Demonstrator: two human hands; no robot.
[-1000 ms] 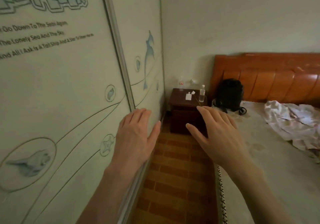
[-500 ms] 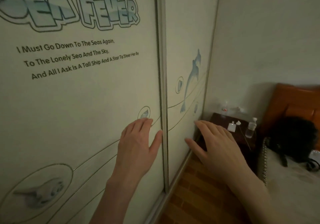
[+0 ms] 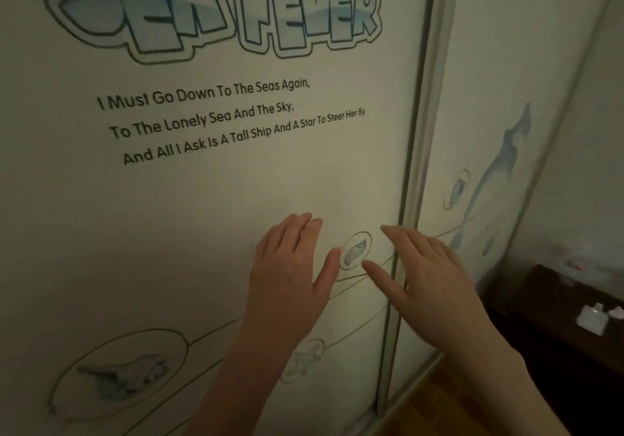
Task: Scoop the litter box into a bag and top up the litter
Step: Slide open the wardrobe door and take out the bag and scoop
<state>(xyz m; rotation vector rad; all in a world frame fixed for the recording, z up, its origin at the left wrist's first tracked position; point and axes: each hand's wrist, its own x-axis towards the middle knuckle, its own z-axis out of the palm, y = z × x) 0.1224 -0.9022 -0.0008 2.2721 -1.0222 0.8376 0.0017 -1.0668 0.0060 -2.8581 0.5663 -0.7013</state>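
Both of my hands are up against a pale sliding wardrobe door (image 3: 209, 219), and neither is holding anything. My left hand (image 3: 287, 280) lies on the panel with its fingers straight and close together, the thumb spread off to the right. My right hand (image 3: 429, 287) is just beside it, fingers straight and relaxed, reaching toward the metal door edge (image 3: 410, 152) that runs top to bottom between this panel and the next door (image 3: 499, 81); I cannot tell whether its fingertips actually touch the surface. Between my two thumbs sits a small printed oval with a shell (image 3: 355, 250). Above are the big blue letters "SEA FEVER" and three lines of verse. A printed dolphin (image 3: 499, 172) shows on the next door. Low on the right stands a dark bedside table (image 3: 553, 310) with a small white object (image 3: 591, 317) on it, above a strip of brown floor (image 3: 439, 408). No litter box, scoop, bag or litter is in view.
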